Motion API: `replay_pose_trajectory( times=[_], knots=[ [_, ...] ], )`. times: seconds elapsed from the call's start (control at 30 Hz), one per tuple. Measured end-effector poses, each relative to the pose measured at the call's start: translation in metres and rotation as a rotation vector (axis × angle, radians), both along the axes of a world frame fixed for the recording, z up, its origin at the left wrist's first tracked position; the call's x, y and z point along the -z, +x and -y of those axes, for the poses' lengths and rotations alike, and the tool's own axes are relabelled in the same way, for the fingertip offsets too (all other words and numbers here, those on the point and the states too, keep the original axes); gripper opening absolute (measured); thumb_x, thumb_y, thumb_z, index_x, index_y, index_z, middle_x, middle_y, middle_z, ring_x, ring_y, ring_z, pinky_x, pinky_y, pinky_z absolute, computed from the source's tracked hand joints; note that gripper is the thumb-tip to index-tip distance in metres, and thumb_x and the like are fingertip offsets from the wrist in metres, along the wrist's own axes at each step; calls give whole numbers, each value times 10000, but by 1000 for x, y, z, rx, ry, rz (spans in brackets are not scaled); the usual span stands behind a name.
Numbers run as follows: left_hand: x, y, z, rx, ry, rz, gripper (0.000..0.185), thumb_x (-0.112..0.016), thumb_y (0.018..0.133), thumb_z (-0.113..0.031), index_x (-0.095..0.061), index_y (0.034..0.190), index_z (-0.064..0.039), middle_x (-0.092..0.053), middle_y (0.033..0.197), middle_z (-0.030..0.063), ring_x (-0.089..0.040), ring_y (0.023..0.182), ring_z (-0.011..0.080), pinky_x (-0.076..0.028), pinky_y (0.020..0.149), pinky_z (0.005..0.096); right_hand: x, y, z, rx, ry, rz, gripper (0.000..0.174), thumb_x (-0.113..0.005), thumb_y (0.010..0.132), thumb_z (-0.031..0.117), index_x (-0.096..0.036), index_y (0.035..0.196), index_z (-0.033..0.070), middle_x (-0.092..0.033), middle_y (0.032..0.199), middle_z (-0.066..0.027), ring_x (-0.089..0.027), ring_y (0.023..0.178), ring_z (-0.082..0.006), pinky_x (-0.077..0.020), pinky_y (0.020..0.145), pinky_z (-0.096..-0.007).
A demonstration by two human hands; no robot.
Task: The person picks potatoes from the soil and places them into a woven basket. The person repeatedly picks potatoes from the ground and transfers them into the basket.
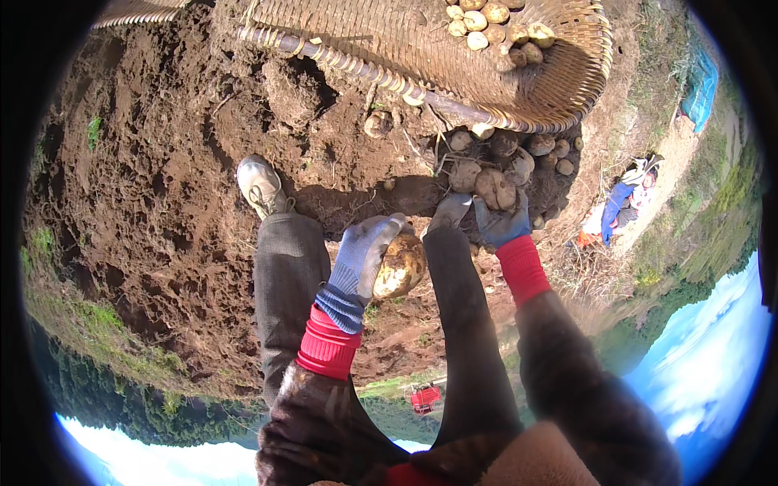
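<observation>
My left hand, in a blue-grey knit glove with a coated palm, is curled around a large, pale yellow potato between my legs. My right hand, gloved the same way, reaches past my right shoe. Its thumb and fingers hold the near end of a brown, soil-covered potato. That potato lies against a pile of dirty potatoes on the soil. Just beyond the pile, a wide woven bamboo basket holds several cleaner, pale potatoes.
The basket's wrapped rim overhangs the pile's far side. Loose brown soil with clods and holes spreads leftward. A lone potato lies below the rim. My left shoe stands in the soil. Clothing and blue sheeting lie rightward.
</observation>
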State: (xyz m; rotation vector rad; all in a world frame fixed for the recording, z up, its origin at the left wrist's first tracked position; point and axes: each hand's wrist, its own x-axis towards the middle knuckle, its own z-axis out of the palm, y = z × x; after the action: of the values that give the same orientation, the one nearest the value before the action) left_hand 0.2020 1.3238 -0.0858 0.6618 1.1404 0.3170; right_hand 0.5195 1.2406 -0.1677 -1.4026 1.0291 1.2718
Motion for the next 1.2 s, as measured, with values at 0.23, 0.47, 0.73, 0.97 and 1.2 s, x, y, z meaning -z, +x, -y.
replay_pose_trajectory(
  times=[0.23,0.47,0.73,0.97,1.2],
  knots=[
    [-30,17,1,282,-198,212,340,-618,956,-317,-693,952,15,-663,788,77,-607,748,117,-488,703,296,55,-44,-39,-1001,145,396,412,-653,926,208,-549,1282,27,-652,1186,-123,-646,1052,-227,-547,868,-370],
    [-32,18,20,549,-66,133,377,-639,919,-404,-661,800,-47,-647,673,129,-651,625,256,-499,627,366,178,-101,-173,-2456,-104,1181,653,-723,785,385,-514,1316,67,-619,1236,-220,-593,1146,-386,-473,969,-457],
    [-39,16,10,618,-118,235,464,-602,904,-485,-657,775,-43,-637,713,172,-659,731,338,-501,688,428,108,-97,-152,-2130,239,819,563,-829,706,280,-575,1185,132,-673,1090,-108,-656,1014,-301,-509,910,-386],
    [-39,13,21,612,-32,263,486,-585,900,-494,-653,778,-29,-625,752,214,-641,782,392,-493,708,459,132,-190,-166,-2967,27,835,665,-707,815,260,-423,1416,260,-478,1405,-118,-534,1207,-387,-485,961,-537],
    [-40,18,22,687,-23,275,496,-567,914,-503,-647,779,-33,-622,724,202,-644,750,381,-490,691,464,99,-132,-158,-3122,443,437,710,-737,736,255,-486,1398,213,-582,1292,-166,-613,1140,-345,-514,918,-460]
  ],
)
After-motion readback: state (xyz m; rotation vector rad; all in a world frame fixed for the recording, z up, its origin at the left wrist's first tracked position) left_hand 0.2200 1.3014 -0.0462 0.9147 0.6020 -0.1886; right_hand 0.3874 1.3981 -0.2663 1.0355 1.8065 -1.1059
